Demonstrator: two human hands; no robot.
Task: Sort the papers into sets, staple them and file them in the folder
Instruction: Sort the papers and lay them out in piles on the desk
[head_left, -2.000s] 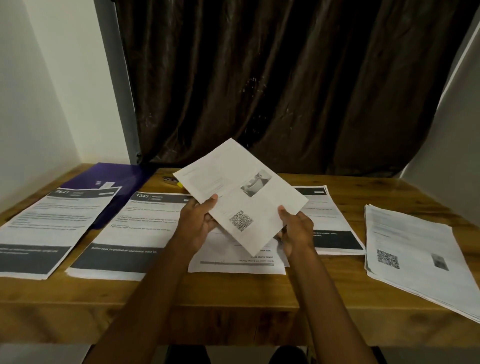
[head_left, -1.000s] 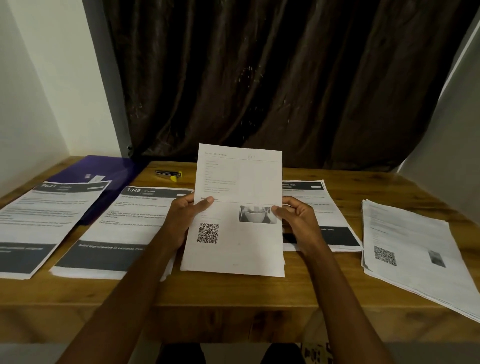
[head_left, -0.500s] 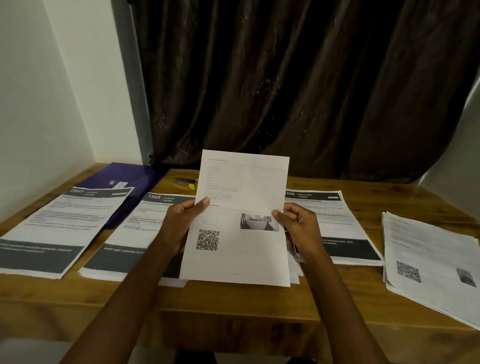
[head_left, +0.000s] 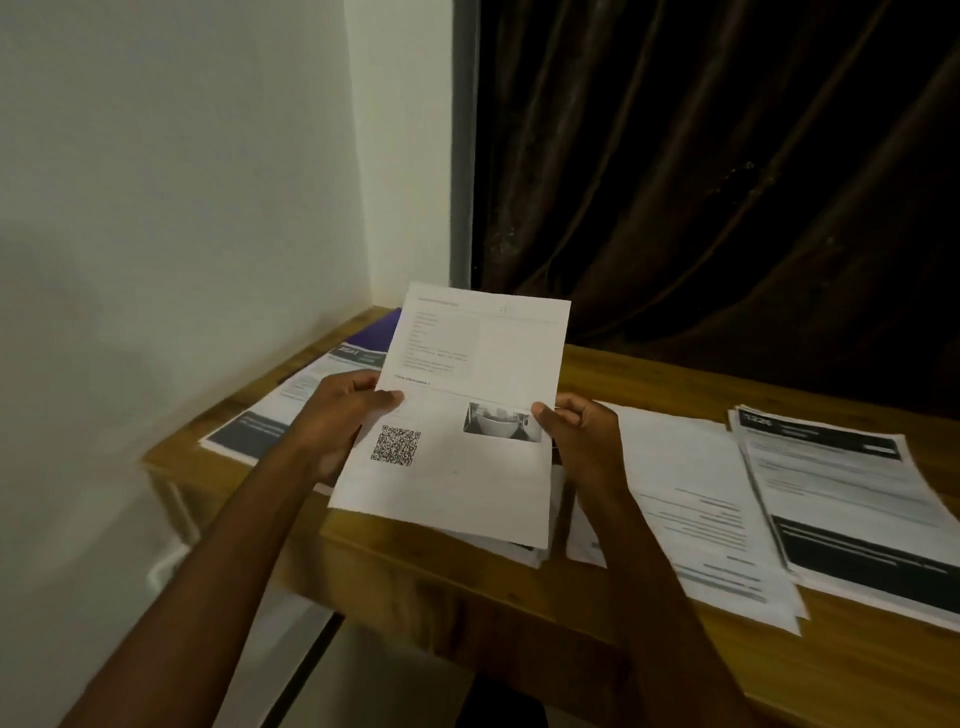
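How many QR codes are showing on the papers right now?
1. It sits on the lower left of the white printed sheet held up by the left hand and right hand. The blurred paper piles on the wooden table may hide others.

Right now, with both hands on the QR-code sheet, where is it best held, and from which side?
Best held as shown: the QR-code sheet is upright and tilted toward the camera, so pinch its two long side edges near mid-height. The left hand comes in from the left and the right hand from the right, thumbs on the printed face. Gripping one corner would probably let the thin page droop.
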